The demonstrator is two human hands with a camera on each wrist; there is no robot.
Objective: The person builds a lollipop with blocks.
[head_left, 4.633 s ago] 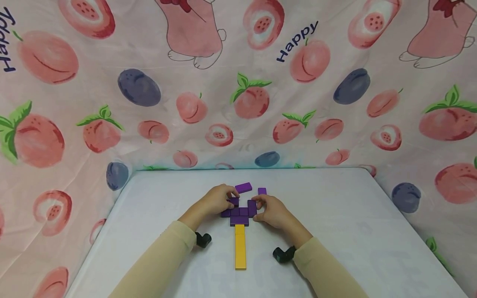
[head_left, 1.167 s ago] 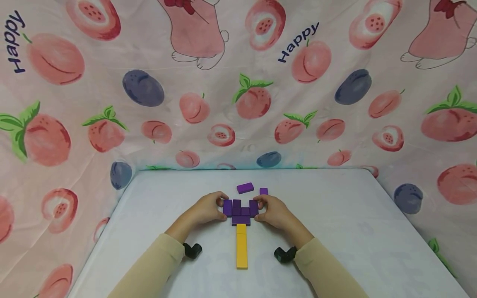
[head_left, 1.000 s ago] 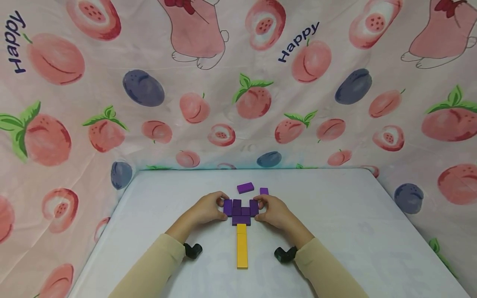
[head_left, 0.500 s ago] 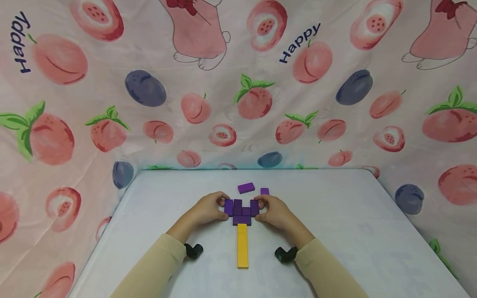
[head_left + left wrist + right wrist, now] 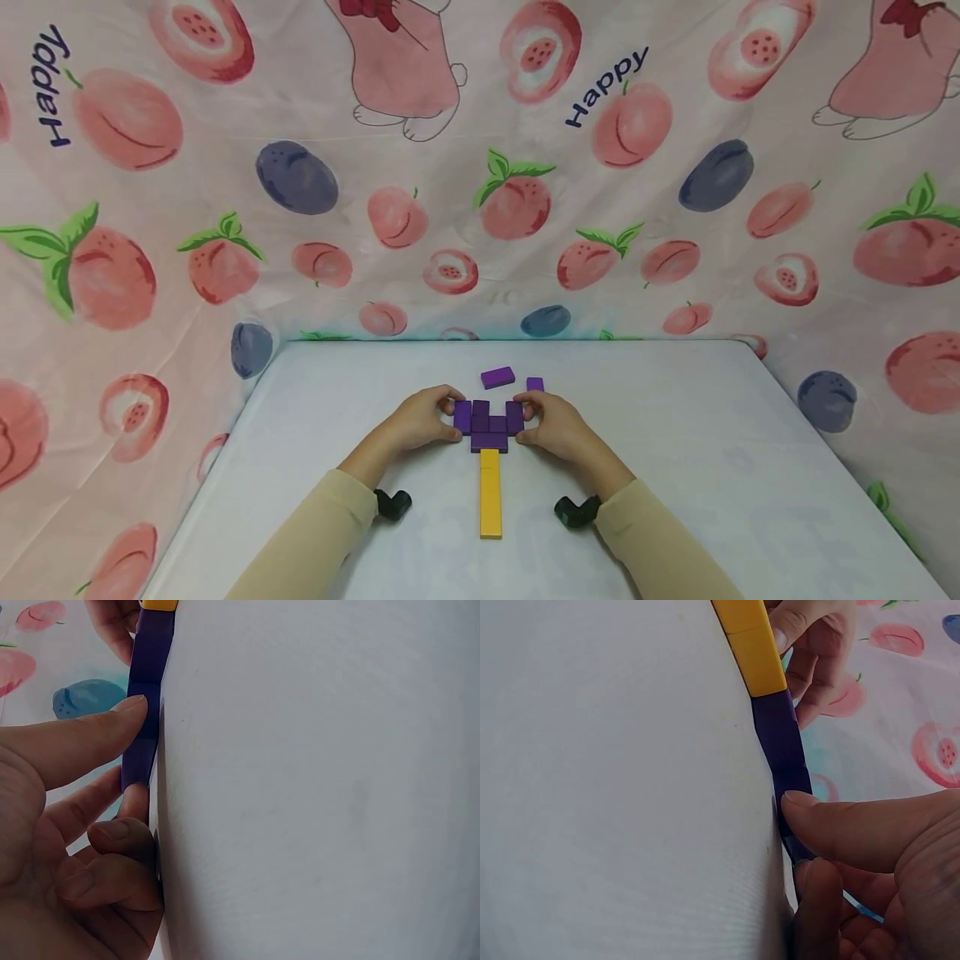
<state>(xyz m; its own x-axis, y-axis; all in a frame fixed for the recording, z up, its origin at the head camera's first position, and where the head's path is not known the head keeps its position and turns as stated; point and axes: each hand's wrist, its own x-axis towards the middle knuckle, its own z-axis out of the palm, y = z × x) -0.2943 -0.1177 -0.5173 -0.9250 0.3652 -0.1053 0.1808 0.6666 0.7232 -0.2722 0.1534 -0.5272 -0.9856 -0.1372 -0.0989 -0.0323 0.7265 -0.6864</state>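
Purple blocks lie joined in a flat cup-like shape on the white table, above a yellow strip (image 5: 491,496). My left hand (image 5: 418,421) pinches the upright purple block (image 5: 462,417) at the shape's left edge, thumb at its near end and a finger at its far end. On the opposite edge, my right hand (image 5: 558,427) pinches another upright purple block (image 5: 514,417) the same way. Between them sit a tall purple block (image 5: 481,414) and a shorter-looking one (image 5: 497,424), over a crosswise purple block (image 5: 489,442). Both wrist views show the thumbs against purple sides.
Beyond the shape lie a tilted loose purple block (image 5: 498,377) and a small-looking purple block (image 5: 535,383), partly behind my right hand. The white table (image 5: 675,467) ends at a fruit-print cloth (image 5: 465,225). Black devices (image 5: 576,512) sit at both wrists.
Since 4.6 s ago, my left hand has moved from the shape's upper left to its left edge, and two tall purple blocks now stand there. Over the last second both hands hold still.
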